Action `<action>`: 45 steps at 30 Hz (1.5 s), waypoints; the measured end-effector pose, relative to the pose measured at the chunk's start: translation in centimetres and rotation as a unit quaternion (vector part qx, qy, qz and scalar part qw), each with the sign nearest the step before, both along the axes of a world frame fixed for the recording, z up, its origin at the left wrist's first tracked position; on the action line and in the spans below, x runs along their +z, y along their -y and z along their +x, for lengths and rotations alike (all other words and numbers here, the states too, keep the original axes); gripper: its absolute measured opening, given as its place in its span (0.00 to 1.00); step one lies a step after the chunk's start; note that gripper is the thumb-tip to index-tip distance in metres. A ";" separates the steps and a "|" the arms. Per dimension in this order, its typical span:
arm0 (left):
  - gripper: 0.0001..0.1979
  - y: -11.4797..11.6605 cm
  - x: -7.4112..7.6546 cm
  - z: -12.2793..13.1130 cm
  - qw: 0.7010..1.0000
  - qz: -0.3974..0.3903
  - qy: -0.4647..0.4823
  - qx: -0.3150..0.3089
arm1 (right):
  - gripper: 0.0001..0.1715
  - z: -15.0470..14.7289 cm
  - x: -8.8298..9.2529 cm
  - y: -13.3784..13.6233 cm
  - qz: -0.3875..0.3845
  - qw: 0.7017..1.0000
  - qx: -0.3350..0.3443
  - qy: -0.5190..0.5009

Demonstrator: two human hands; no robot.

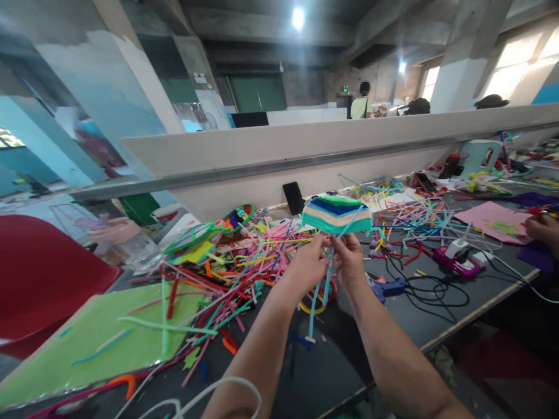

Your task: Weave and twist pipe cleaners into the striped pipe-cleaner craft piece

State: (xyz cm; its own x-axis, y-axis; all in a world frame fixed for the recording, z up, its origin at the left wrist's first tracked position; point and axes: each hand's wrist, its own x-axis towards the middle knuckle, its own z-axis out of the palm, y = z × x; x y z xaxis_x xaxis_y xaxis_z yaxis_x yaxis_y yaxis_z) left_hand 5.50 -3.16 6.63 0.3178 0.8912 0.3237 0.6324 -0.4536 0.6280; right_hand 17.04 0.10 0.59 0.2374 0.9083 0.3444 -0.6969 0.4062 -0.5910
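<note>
Both hands meet at the lower edge of a striped pipe-cleaner piece (323, 219), fan-like in shape, with bands of green, dark blue, cream and teal. My left hand (309, 262) pinches at its base from the left. Opposite it, my right hand (350, 256) has thumb and fingers closed on the light blue pipe cleaners (328, 276) there. One light blue strand crosses the front of the striped piece, and other ends hang below my hands. The fingertips partly hide the point where the strands meet the piece.
Loose pipe cleaners (271, 247) lie heaped left of my hands. A green sheet (105, 331), clear jug (137, 247) and upright phone (293, 198) are nearby. Right are a blue glue gun (388, 288), cables and a magenta power strip (458, 262). Another person's hand (544, 230) is at far right.
</note>
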 end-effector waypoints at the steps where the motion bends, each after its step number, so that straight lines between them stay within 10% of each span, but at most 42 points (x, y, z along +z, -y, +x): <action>1: 0.18 0.2 0.6 -0.7 0.999 -0.031 0.027 0.003 | 0.15 0.1 0.0 0.0 -0.011 1.000 -0.003 -0.008; 9: 0.12 0.3 3.9 -4.2 0.898 0.050 0.428 0.090 | 0.13 0.5 -0.1 -0.2 -0.064 0.995 0.024 -0.070; 21: 0.11 0.3 3.3 -3.2 0.906 0.125 0.388 0.113 | 0.14 0.8 0.0 -0.3 -0.064 0.989 0.050 -0.124; 37: 0.15 -3.2 0.0 -1.7 0.781 -0.166 0.599 0.058 | 0.13 0.4 0.2 -0.1 -0.019 0.996 0.016 -0.090; 45: 0.17 -3.1 -1.9 0.6 0.773 -0.250 0.580 0.058 | 0.11 0.1 0.2 -0.1 -0.019 0.997 0.009 -0.070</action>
State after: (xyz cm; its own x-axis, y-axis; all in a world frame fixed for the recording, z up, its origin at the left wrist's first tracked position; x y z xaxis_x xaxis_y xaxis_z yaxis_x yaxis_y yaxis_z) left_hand 6.10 -0.02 4.72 -0.0190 0.9978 -0.0635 -0.4692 0.0472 0.8819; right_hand 17.12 0.17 0.82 0.2635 0.9248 0.2744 -0.7808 0.3715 -0.5023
